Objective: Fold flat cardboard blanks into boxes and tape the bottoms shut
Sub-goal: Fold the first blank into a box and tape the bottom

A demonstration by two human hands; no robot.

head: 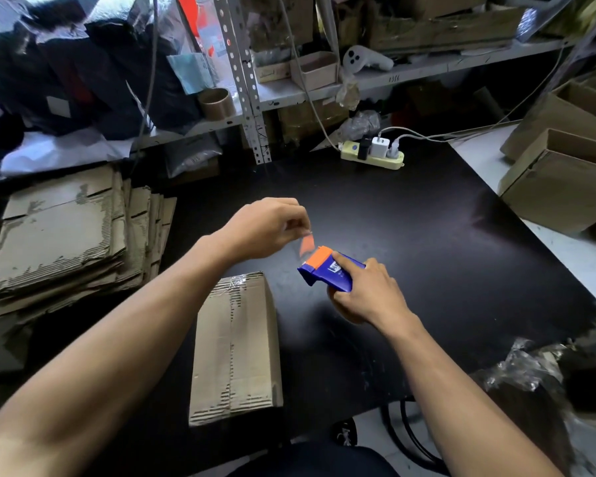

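A folded cardboard box (236, 349) lies bottom-up on the black table (427, 242), with clear tape along its centre seam and over its far edge. My right hand (365, 290) grips a blue tape dispenser (327, 268) with an orange cutter, just right of the box's far end. My left hand (269, 228) pinches the free end of the clear tape (305, 242) pulled a short way out of the dispenser. A stack of flat cardboard blanks (69, 232) lies at the left.
Finished open boxes (561, 180) stand at the right edge. A power strip (372, 154) with chargers and cables lies at the table's far side, below cluttered metal shelves (248, 98). Crumpled plastic wrap (530, 370) sits near right.
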